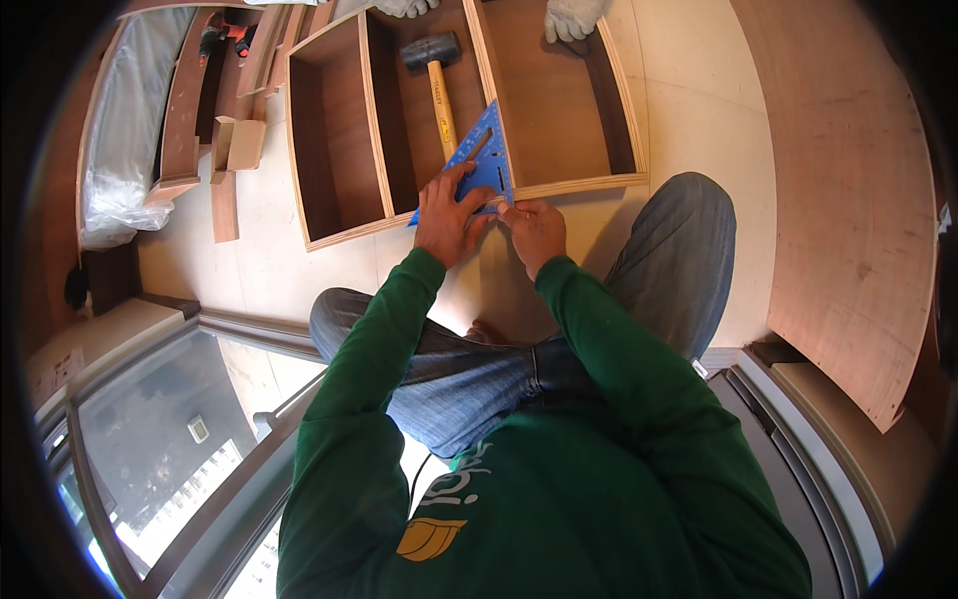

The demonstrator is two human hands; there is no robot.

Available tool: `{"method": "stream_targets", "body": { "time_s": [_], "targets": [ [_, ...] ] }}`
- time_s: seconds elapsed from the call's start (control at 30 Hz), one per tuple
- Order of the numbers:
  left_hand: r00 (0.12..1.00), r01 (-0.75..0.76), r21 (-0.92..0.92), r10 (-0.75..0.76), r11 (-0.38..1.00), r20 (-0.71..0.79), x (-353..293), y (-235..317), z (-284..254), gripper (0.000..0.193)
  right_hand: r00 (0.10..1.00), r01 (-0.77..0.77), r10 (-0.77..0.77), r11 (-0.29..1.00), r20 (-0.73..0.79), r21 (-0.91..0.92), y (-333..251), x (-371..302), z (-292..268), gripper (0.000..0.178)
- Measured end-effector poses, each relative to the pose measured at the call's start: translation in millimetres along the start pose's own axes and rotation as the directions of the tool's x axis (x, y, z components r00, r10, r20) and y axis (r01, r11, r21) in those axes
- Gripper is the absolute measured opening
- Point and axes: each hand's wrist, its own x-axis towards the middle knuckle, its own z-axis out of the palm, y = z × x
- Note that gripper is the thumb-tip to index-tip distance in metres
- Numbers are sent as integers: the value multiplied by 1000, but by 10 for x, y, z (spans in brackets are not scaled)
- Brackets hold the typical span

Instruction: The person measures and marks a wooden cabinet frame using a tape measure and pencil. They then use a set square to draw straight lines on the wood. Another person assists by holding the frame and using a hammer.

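A blue speed square (483,160) lies over the near edge of a shallow wooden box frame (375,130), at its right divider. My left hand (451,215) holds the square down, fingers on its face and thumb close to the front edge. Right beside it, my right hand (536,235) is closed in a pinch at the square's near corner. Something thin and pale shows at those fingertips, too small to name. A mallet (439,95) with a black head and yellow wooden handle rests in the middle compartment, its handle end partly behind the square.
Across the frame are another person's gloved hands, one (574,20) by a thin dark thing. At left lie wooden pieces (225,205), a red-black cordless drill (222,35) and a plastic-wrapped bundle (135,130). A large wooden panel (848,200) stands at right; a glass sliding door (190,429) is near left.
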Motion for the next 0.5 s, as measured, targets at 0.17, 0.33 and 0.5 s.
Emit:
{"method": "stream_targets", "body": {
  "time_s": [0.17,0.33,0.5],
  "targets": [
    [999,21,4,-21,1000,38,21,-89,-7,36,1000,-10,10,1000,2,-20,-120,-95,37,27],
    [998,-30,11,30,999,52,21,-140,2,28,994,-2,5,1000,108,-25,74,-69,85,27],
    [999,-13,-37,15,999,42,-2,-151,19,25,992,-49,49,999,120,-3,182,-89,88,23]
  ]
}}
